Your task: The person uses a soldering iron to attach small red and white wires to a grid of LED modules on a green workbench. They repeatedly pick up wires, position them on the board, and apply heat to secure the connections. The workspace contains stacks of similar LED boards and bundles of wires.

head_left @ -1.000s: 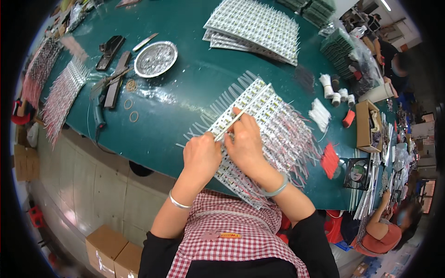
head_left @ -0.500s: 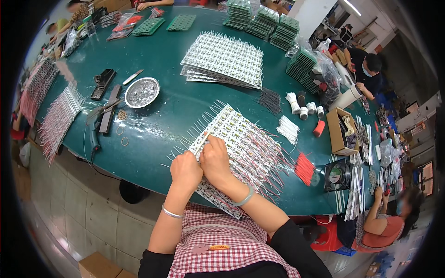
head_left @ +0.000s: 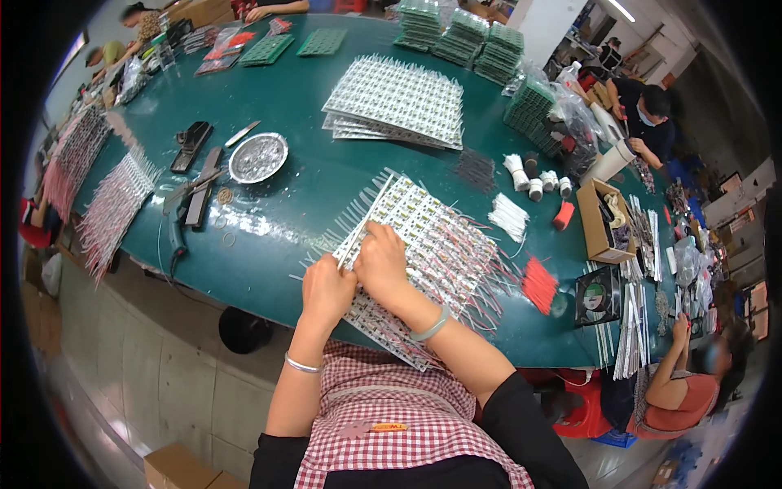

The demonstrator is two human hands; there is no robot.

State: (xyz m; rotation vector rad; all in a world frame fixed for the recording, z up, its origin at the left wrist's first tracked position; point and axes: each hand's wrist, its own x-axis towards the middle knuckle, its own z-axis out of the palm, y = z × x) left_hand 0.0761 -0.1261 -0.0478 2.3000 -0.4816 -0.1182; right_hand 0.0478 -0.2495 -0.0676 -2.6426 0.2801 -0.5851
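Observation:
A white circuit board panel (head_left: 423,232) with rows of small parts lies in front of me at the table's near edge. Red and white wires fan out from its right side, and pale wires stick out along its left edge. My left hand (head_left: 327,291) is closed on the near part of that left edge. Just beyond it, my right hand (head_left: 381,259) is closed on the same edge, thumb side near the left hand. A narrow pale strip of the edge shows between and past the fingers. My fingertips are partly hidden.
Stacked white panels (head_left: 395,98) lie farther back. Left are a metal bowl (head_left: 258,158), a soldering iron (head_left: 174,232) and wired panels (head_left: 122,204). Right are white wire bundles (head_left: 509,216), red wires (head_left: 538,285), a cardboard box (head_left: 599,228) and a small fan (head_left: 597,297). Other people sit around the table.
The whole view has shifted slightly. Both hands keep their closed grip on the panel's left edge, the right hand turned a little, and the edge strip sits at a slightly different angle.

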